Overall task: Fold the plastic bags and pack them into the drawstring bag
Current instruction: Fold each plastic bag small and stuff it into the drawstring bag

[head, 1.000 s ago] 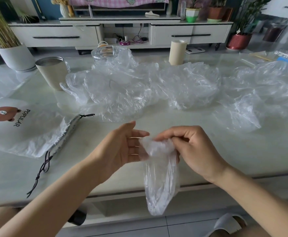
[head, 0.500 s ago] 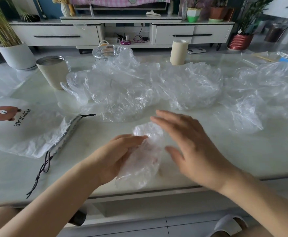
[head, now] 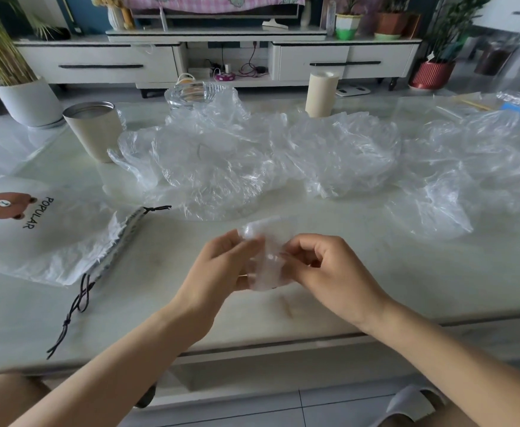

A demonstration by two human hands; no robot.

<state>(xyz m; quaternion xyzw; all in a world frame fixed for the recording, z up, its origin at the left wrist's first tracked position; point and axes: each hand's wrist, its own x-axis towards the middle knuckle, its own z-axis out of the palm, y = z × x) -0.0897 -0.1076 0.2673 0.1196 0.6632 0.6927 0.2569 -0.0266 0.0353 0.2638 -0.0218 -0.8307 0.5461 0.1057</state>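
Left hand (head: 221,266) and right hand (head: 329,272) are over the near table edge. Both have their fingers curled and pinch one small, compacted clear plastic bag (head: 268,263) between them. The table (head: 376,297) is glossy and pale, with a stone look. To the left a white crinkled drawstring bag (head: 61,241) lies flat, printed "POPULAR" beside a brown bear face, its black cord (head: 80,300) trailing. Beyond lie loose transparent bags (head: 252,167), heaped and wrinkled. Behind them stand a beige cup (head: 93,134) and a cream roll (head: 320,94).
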